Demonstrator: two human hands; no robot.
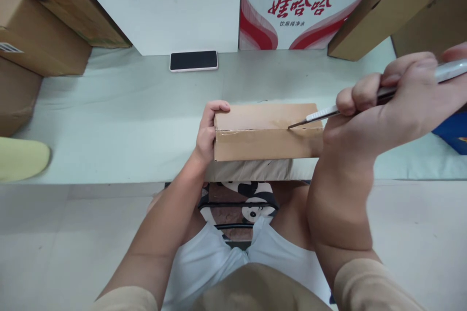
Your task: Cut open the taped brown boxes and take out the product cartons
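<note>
A long, narrow brown cardboard box [266,143] lies near the front edge of the cloth-covered surface, with a lengthwise seam facing me. My left hand [208,129] grips its left end, the fingers wrapped round the corner. Raised over the right end, my right hand [394,92] is closed around a slim pointed tool [321,114]. This tool has a white ridged section, a thin dark tip and a pale rear end; its exact kind is unclear. The tip touches the box at the seam, right of its middle.
A phone [193,61] lies beyond the box, before a large white box [164,5] and a white carton with red print [302,9]. Brown cartons [47,24] stand at left, another [375,14] at right. A yellow-green object [22,159] and a blue box [452,133] sit at the sides.
</note>
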